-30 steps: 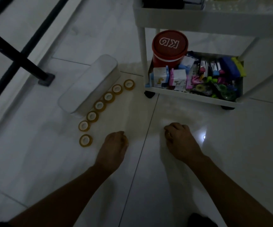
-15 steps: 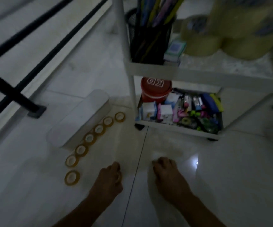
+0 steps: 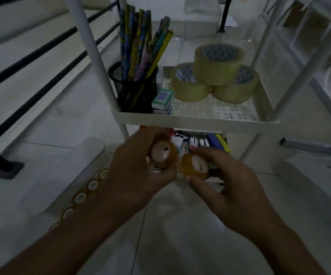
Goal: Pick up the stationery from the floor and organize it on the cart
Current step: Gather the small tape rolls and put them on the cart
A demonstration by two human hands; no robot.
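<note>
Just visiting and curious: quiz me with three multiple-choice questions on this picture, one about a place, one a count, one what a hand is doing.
1. Where do the large tape rolls sit?
A. on the floor
B. on the cart shelf
C. in the hands

2. How many large tape rolls are there?
A. one
B. five
C. three

3. What is the right hand doing?
A. gripping a small tape roll
B. lying flat on the floor
C. holding a pencil

Answers: 1 B, beside the mesh pen cup; 2 C, two below, one stacked on top; 3 A, fingers curl round it.
</note>
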